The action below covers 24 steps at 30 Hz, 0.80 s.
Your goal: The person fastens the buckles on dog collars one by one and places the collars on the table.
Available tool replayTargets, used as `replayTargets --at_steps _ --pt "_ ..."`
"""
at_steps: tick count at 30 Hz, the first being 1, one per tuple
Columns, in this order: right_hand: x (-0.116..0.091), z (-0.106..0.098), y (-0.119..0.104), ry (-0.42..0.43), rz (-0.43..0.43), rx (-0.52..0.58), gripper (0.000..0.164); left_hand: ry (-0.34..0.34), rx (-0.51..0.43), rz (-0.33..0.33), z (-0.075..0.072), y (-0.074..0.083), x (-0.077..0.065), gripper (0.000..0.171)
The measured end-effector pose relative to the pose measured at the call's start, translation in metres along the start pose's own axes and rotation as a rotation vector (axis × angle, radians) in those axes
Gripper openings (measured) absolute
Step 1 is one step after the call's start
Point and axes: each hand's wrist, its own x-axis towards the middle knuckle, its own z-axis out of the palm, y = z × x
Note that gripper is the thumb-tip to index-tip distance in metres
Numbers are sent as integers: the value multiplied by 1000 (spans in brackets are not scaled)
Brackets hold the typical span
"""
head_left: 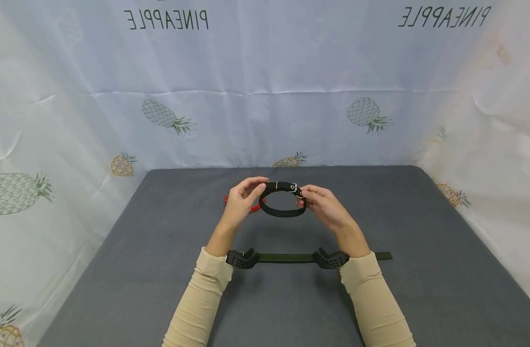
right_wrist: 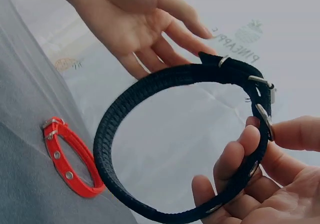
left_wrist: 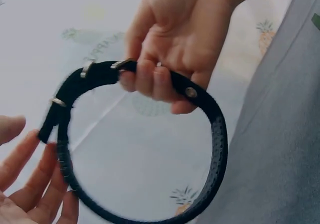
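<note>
A black dog collar [head_left: 283,212], buckled into a loop, is held up above the table between both hands. My right hand [head_left: 327,207] pinches it beside the metal buckle; in the right wrist view the thumb and fingers [right_wrist: 232,156] close on the band at a metal ring. At the collar's other side is my left hand [head_left: 241,200]. In the left wrist view its fingers [left_wrist: 37,184] are extended against the band near the strap's free end, the thumb apart from it. Behind the left hand lies a red collar [right_wrist: 75,159], partly hidden in the head view.
A dark green strap [head_left: 286,258] lies straight across the grey table [head_left: 161,289], partly hidden under the wrists and their black wrist cameras [head_left: 243,259]. White curtains [head_left: 265,58] with pineapple prints stand behind and at both sides.
</note>
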Motion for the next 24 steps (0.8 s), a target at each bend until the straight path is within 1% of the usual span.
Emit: replayTargets --at_steps 2,4,8,14,19,24 --pt "1 -2 1 19 3 -9 21 21 -7 -15 -3 0 0 30" --pt "3 -4 1 36 11 -26 19 27 -12 -19 -6 0 0 29" --pt "7 -7 2 49 18 -85 16 21 2 1 -11 1 -2 29" --pt "17 -14 4 93 46 -188 17 19 11 16 -18 3 -4 27" --pt "23 -17 4 98 43 -257 23 16 13 18 -20 6 -4 26" --pt "29 -22 5 90 49 -356 30 20 11 40 -21 9 -4 26"
